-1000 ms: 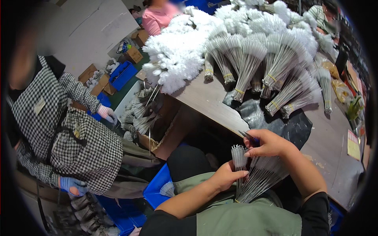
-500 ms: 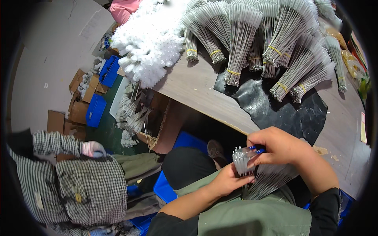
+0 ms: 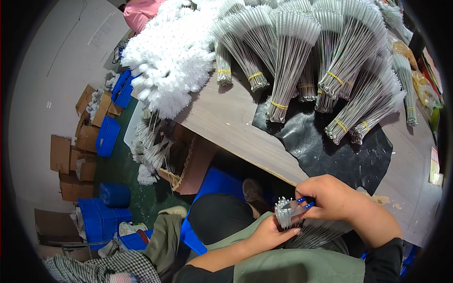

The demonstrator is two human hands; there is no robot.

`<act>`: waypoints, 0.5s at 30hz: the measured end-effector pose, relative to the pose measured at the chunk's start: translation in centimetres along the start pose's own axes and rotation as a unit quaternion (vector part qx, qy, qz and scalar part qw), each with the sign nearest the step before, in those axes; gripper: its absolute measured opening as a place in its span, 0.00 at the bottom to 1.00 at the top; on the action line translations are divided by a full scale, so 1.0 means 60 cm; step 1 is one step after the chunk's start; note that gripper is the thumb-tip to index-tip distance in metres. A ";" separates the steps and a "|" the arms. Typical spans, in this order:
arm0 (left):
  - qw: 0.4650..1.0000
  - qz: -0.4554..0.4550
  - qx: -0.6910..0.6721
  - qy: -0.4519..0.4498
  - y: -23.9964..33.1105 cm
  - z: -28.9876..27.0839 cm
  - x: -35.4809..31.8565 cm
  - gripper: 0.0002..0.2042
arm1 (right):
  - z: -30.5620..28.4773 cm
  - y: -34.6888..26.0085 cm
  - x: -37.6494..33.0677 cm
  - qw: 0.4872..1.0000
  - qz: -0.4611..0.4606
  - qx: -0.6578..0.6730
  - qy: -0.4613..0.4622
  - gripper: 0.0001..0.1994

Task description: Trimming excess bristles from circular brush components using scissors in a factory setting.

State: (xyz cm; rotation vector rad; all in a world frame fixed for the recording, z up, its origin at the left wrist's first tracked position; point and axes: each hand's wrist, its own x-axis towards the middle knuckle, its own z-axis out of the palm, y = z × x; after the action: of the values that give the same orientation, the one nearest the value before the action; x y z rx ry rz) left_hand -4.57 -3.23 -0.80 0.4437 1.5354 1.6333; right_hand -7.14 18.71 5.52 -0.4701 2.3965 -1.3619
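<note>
My left hand [image 3: 270, 234] is closed around a bundle of thin wire brushes [image 3: 283, 213] with whitish bristles and small shiny tips, held above my lap. More wires of this kind [image 3: 316, 235] fan out beneath my right hand, toward the right. My right hand [image 3: 325, 197] is bent over the bundle from the right, thumb and fingers pinched together. Small bright blue parts [image 3: 309, 205] show at its fingertips beside a greyish flat strip [image 3: 296, 210]. What exactly these fingers hold cannot be made out.
Brush bundles tied with yellow bands [image 3: 278, 104] lie on the table [image 3: 226, 125], some over a black sheet [image 3: 325, 155]. A white bristly heap [image 3: 165, 66] covers its left end. On the floor stand blue bins [image 3: 108, 137] and cardboard boxes [image 3: 75, 186]. A co-worker's checkered sleeve [image 3: 104, 268] shows lower left.
The view has shifted, and my hands appear slightly lower, still at the bundle. The co-worker at the left has moved down toward the lower edge, uncovering blue bins and a blue container.
</note>
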 end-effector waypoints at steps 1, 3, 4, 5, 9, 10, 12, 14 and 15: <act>1.000 0.003 -0.001 0.001 -0.003 0.002 0.001 0.22 | -0.001 0.002 -0.001 1.000 -0.001 -0.003 -0.001 0.15; 1.000 -0.015 -0.022 0.002 -0.004 0.002 -0.001 0.21 | -0.003 0.000 -0.001 1.000 0.011 0.014 -0.010 0.15; 1.000 -0.014 -0.021 0.002 -0.005 0.001 -0.003 0.21 | -0.003 0.000 -0.001 1.000 0.010 0.014 -0.010 0.15; 0.998 -0.044 -0.046 -0.002 -0.009 0.000 -0.004 0.21 | -0.002 0.001 -0.002 1.000 0.009 0.020 -0.007 0.16; 0.998 -0.043 -0.046 0.011 -0.017 0.003 -0.006 0.21 | -0.001 0.001 -0.003 0.999 -0.002 0.032 -0.004 0.16; 0.998 -0.040 -0.044 0.012 -0.017 0.004 -0.007 0.21 | 0.001 0.003 -0.004 1.000 -0.004 0.030 -0.004 0.16; 1.000 -0.020 -0.015 0.016 -0.020 0.006 -0.007 0.20 | 0.006 0.010 -0.007 0.999 -0.032 0.034 0.007 0.16; 1.000 -0.026 -0.003 0.011 -0.025 0.006 -0.006 0.22 | 0.003 0.004 -0.009 0.999 -0.030 0.039 0.000 0.17; 0.999 -0.034 0.008 0.005 -0.028 0.005 -0.007 0.23 | 0.001 0.000 -0.010 0.999 -0.026 0.047 -0.007 0.17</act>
State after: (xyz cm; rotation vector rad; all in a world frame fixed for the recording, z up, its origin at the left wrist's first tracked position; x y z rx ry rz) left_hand -3.57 -3.47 -2.20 0.3866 1.5554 1.5741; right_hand -6.55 18.93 5.58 -0.5192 2.3120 -1.4808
